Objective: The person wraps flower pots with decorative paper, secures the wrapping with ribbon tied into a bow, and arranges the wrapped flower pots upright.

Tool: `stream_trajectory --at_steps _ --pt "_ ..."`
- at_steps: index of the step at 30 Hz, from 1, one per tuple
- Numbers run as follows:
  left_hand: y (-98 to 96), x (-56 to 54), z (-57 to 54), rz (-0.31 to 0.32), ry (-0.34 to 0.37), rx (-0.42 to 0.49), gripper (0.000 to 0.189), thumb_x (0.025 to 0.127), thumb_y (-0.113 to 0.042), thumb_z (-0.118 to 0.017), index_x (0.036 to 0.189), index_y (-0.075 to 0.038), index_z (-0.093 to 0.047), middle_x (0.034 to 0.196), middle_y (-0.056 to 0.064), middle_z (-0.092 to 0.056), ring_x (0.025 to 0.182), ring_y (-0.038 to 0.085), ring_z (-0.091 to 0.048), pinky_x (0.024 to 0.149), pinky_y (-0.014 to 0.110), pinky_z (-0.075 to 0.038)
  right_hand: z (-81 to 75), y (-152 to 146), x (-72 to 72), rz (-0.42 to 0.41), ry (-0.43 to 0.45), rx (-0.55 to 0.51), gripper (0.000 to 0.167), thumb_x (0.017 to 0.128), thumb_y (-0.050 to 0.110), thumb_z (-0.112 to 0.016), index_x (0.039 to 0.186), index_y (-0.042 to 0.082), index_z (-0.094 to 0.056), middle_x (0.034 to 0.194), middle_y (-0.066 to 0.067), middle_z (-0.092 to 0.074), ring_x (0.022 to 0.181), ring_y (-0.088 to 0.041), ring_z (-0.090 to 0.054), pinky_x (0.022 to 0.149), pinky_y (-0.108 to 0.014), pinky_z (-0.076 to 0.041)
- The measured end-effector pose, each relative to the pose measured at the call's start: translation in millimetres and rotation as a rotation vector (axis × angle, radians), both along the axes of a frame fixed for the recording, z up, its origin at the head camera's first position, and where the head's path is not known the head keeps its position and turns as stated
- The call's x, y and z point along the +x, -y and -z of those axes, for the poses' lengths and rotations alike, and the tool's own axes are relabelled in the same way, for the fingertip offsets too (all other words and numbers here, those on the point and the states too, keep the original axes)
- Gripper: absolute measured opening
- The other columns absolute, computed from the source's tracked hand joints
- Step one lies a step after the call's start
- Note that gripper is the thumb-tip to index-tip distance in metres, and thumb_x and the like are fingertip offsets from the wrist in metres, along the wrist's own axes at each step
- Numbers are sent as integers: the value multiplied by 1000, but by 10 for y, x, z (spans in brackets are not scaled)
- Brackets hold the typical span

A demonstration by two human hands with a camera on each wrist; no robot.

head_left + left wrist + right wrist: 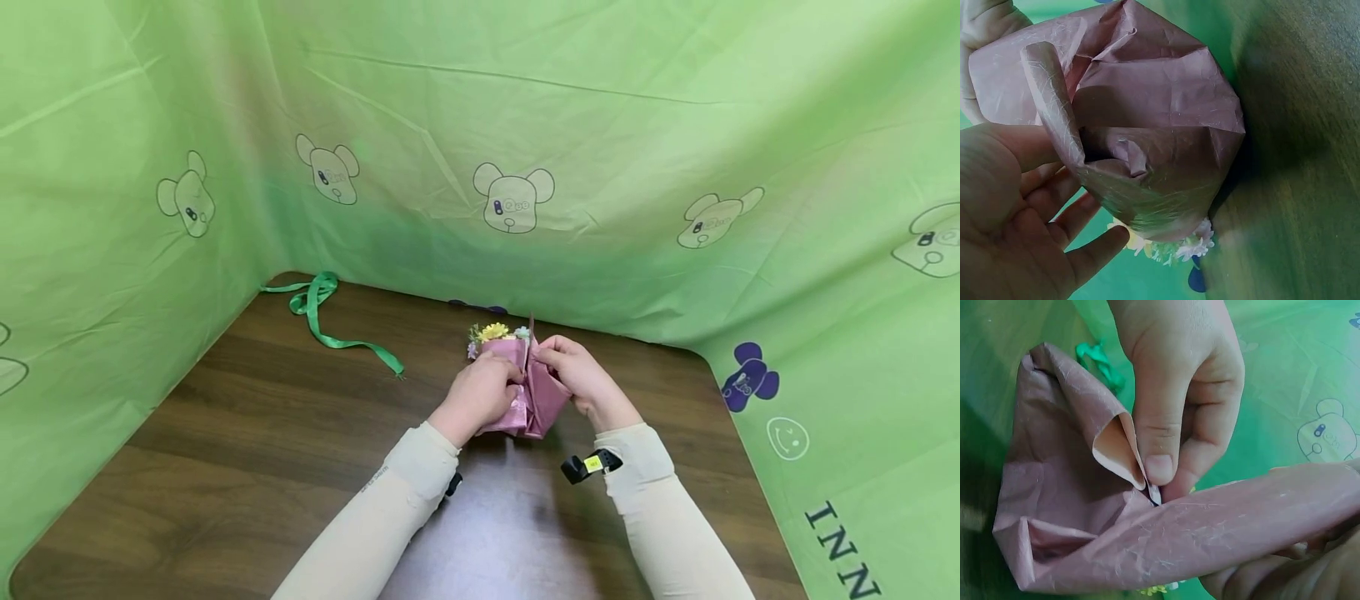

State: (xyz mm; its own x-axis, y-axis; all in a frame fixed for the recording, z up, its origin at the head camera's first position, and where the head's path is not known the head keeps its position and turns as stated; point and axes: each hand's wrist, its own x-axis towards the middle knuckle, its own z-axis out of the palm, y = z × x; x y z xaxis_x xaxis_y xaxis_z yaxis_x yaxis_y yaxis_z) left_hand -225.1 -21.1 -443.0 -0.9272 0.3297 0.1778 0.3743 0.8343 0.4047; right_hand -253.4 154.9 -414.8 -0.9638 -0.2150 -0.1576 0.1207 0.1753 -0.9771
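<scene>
Pink wrapping paper (551,400) is folded around a small bunch of artificial flowers (493,332), whose yellow and pale heads show past its far edge. On the left side my left hand (483,387) pinches a rolled edge of the paper; the right wrist view shows that thumb (1160,469) against the edge. My right hand (577,375) grips a raised flap on the other side. In the left wrist view the paper (1154,94) is creased and gapes toward the camera, with flower petals (1194,240) below it. The stems are hidden inside.
A loose green ribbon (322,321) lies on the brown wooden table (247,433) toward the back left. Green cloth walls (420,108) printed with bear heads rise around the table's back and sides. A black strap (588,467) hangs at the right wrist.
</scene>
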Motion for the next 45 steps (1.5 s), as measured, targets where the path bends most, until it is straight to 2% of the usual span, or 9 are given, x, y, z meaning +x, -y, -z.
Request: stream_trajectory --at_steps 6,13,18,24,28,32,35,40,45 --pt "14 -19 4 2 35 41 19 94 -26 -73 112 -24 -78 114 -7 -75 115 18 -63 97 38 -53 17 59 -2 36 34 -65 20 94 2 -57 78 15 -57 67 10 -53 58 -2 -49 51 -15 -38" --pt "33 -20 -18 31 35 84 12 95 -21 -73 106 -18 -77 108 -1 -74 112 20 -65 102 37 -51 39 114 -13 26 61 -92 20 96 5 -61 78 15 -57 66 10 -55 54 0 -47 48 -15 -37" --pt "39 -23 7 35 29 103 16 94 -21 -73 109 -16 -78 116 0 -73 117 21 -64 106 36 -48 56 137 -11 24 70 -107 20 96 6 -61 79 14 -58 62 11 -52 46 0 -38 41 -16 -29" --pt "51 3 32 61 -17 76 17 96 -24 -72 110 -18 -80 121 1 -64 115 20 -62 105 36 -48 55 166 8 39 71 -102 20 96 7 -61 79 15 -58 62 11 -52 46 0 -39 42 -16 -30" --pt "41 26 52 30 -37 38 19 96 -29 -72 111 -23 -80 117 -2 -64 114 21 -58 108 40 -44 40 171 23 42 80 -113 19 97 7 -60 80 15 -57 62 11 -53 44 1 -37 40 -15 -28" --pt "25 35 68 -2 -75 13 19 94 -32 -73 110 -23 -80 115 -3 -68 115 22 -59 107 42 -44 53 167 17 42 98 -147 21 98 7 -59 79 15 -57 64 11 -56 50 0 -45 45 -14 -35" --pt "12 44 77 -14 -105 23 16 92 -30 -75 105 -20 -78 112 -3 -70 113 22 -62 104 41 -48 69 155 11 46 111 -162 22 98 7 -58 79 16 -57 66 10 -57 55 -1 -50 49 -14 -39" --pt "-7 62 85 -53 -111 59 15 90 -28 -78 100 -17 -76 107 -3 -73 107 21 -63 101 40 -49 78 131 4 43 111 -168 21 98 7 -58 80 15 -57 65 10 -56 51 0 -44 45 -14 -34" --pt "-17 81 116 -84 -124 48 15 91 -32 -77 102 -22 -80 113 -6 -72 113 22 -59 106 43 -45 68 160 8 24 113 -155 21 98 8 -58 79 17 -59 68 8 -57 61 -3 -53 54 -16 -44"
